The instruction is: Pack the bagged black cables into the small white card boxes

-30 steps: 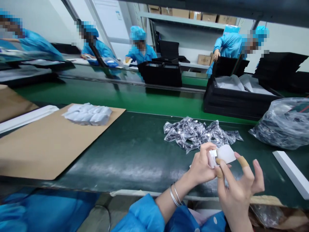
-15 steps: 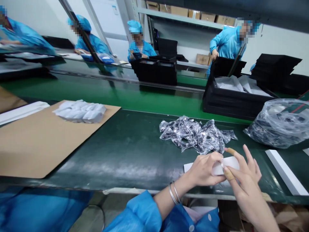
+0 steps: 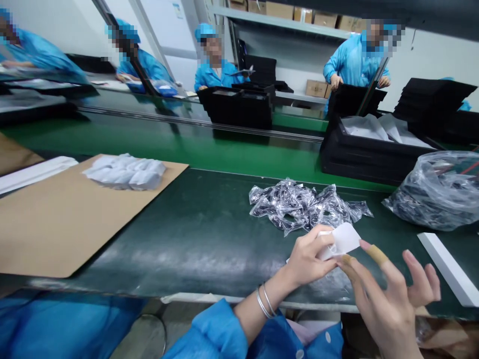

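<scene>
Head view: since half a second ago, the flap of the small white box point(image 3: 346, 238) has come up and the right hand point(image 3: 392, 294) has fanned out. The box, just nearer than the wrapped pile point(image 3: 279, 199) (my landmark), therefore appears open, folding unfinished. Left hand point(image 3: 309, 257) holds it, fingers curled round. Right: outer fingers wide, thumb and index tips at its edge; cannot tell if they pinch.

Surface: dark green bench point(image 3: 209, 219), glossy, beneath the pile. Left of the pile, a cardboard sheet point(image 3: 63, 224) and white bundle point(image 3: 125, 173); right of it, a clear bag point(image 3: 434, 194). Room: beyond the pile, black cases point(image 3: 359, 162), blue-clad co-workers point(image 3: 354, 62), shelved cartons point(image 3: 280, 10).
</scene>
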The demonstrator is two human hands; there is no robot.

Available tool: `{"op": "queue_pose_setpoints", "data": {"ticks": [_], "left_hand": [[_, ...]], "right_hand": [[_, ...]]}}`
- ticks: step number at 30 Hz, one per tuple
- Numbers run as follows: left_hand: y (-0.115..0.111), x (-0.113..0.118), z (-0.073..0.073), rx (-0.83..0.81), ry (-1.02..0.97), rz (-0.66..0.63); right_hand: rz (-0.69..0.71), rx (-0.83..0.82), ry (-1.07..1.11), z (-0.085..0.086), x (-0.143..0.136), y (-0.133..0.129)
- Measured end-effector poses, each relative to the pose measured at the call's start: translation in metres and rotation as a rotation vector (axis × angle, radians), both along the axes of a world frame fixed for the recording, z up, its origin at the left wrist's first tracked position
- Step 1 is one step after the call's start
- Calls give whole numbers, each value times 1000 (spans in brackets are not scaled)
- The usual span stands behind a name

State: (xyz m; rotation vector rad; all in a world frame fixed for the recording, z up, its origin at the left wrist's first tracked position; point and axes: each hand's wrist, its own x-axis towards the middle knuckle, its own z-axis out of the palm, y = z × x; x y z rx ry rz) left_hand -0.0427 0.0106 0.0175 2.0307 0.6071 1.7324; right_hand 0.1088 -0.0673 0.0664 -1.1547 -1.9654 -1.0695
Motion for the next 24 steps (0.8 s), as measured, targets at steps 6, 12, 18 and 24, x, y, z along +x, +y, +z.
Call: {"op": "queue_pose_setpoints", "data": {"ticks": [6,12,18,24], "left_hand": [[-5,-4,0,16,32,12],[-8,-4,5,-16,72,-8],[-14,3,0,10,-24,-92],[-16,9,-3,3,-54,-61]], "right_hand": [[74,137,-27,-5,5,9],[-47,-79,9,11,-8,4],[167,-428,115,29,-4,-7],[131,-654,1167,9,4,-15]]}}
